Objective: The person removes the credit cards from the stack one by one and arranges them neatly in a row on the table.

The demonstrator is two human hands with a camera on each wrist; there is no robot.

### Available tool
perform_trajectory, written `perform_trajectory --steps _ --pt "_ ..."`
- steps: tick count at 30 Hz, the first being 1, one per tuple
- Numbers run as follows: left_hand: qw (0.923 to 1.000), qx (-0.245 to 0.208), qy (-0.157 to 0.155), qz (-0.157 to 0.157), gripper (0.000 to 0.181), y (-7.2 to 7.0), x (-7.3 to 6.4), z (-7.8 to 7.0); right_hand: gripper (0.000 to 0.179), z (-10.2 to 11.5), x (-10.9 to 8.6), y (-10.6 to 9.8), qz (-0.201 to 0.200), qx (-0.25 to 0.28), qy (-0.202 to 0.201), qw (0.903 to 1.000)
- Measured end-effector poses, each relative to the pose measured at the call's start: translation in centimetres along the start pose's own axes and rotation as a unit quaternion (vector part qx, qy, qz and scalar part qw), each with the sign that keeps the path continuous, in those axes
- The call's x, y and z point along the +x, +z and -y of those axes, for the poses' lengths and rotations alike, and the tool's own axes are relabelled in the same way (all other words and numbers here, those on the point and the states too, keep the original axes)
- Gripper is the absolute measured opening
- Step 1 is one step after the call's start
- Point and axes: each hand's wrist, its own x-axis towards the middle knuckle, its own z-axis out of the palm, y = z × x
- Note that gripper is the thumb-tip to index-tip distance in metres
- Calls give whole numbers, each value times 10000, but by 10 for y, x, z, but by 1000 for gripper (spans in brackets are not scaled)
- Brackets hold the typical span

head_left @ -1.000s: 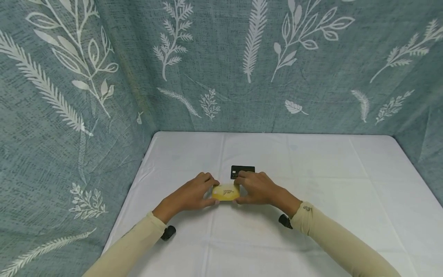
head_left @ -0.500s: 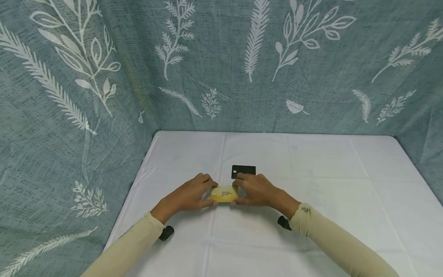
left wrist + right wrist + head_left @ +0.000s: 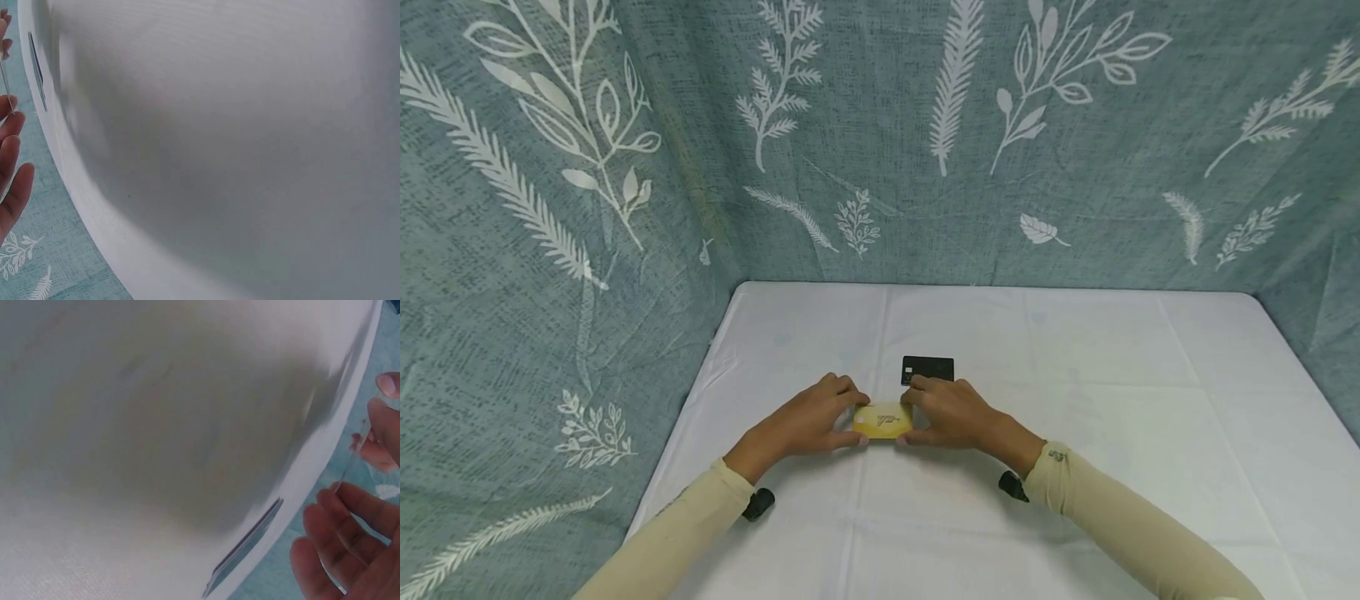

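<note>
Between both hands is a yellow bank card (image 3: 882, 422) with a small chip and dark lettering, lifted over the white table. The left hand (image 3: 808, 421) pinches its left end, fingertips on the far edge and thumb on the near one. At its right end the right hand (image 3: 953, 414) pinches it the same way. Just beyond, a black bank card (image 3: 928, 367) lies flat on the cloth, its near edge partly covered by the right fingers. In the right wrist view the yellow card shows only as a thin edge (image 3: 354, 462), with the black card (image 3: 244, 547) below it.
A white cloth covers the table (image 3: 1097, 400). Behind and to the left hangs a blue-green curtain (image 3: 880, 142) with white leaf prints. A small black device sits under each wrist, the left one (image 3: 759, 504) and the right one (image 3: 1012, 486).
Both hands have shifted slightly left and toward the person with the yellow card, keeping their grip on it. The black card lies where it was.
</note>
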Motion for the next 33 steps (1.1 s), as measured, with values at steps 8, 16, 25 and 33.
perform_trajectory --steps 8,16,25,33 --pt "9999 101 14 -42 52 0 -1 1 54 2 2 2 -40 -60 50 10000" --pt "9996 207 90 -143 52 3 -2 3 54 4 2 4 -56 -82 64 9999" --pt "9996 209 77 -147 52 3 -5 4 55 6 3 7 -94 -41 53 9999" --pt "9999 100 -14 -81 51 1 -7 3 54 8 5 8 -140 -73 41 9999"
